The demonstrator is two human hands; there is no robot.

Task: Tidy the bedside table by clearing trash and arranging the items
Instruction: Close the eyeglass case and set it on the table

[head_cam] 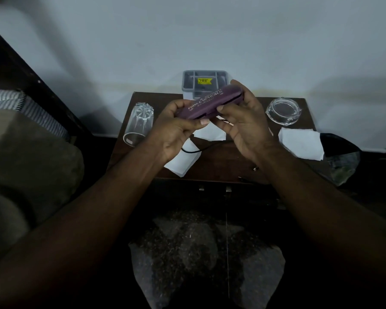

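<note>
Head view: both hands hold a smooth, oblong purple spectacle case above the dark wooden bedside table. The left hand curls round one end and the right hand pinches the other. A cut-glass tumbler is left of the hands. A round glass ashtray and a white tissue are to their right. A black cable lies beneath them. Beyond is a grey compartmented organiser, its contents unclear.

Bare forearms, uncovered left hand and right hand, thumbnails trimmed short.
</note>
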